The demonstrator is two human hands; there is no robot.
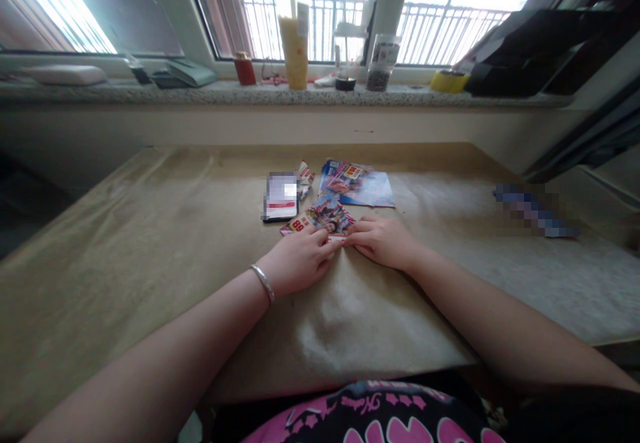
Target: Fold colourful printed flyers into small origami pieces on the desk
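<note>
While the left hand [304, 256] and the right hand [383, 240] lie close together near the middle of the worktop [190, 276], their fingertips touch the near edge of a printed sheet [330, 211]. Both hands are curled, palms down; whether they pinch the sheet or only press on it, I cannot tell. The sheet lies just beyond the fingers, with a crowded picture on it and red digits on yellow at its left end. A silver bracelet [263, 283] circles the left wrist.

Just left of the sheet and farther off is a phone [280, 196], its screen blurred. Near the phone's right edge sits a folded paper [305, 180] in red and white. Beyond the sheet, slightly right, a stack of leaflets [373, 190] is spread in blue and mixed colours. A blurred blue item [536, 211] lies well apart at the right.

On the sill [165, 98] at the far side stand, from left to right, a red jar [245, 70], a tall yellow cup [294, 53], a clear cup [349, 53] and a clear jar [383, 63]. Farther right is a yellow roll [449, 81] beside a black bag [530, 60].
</note>
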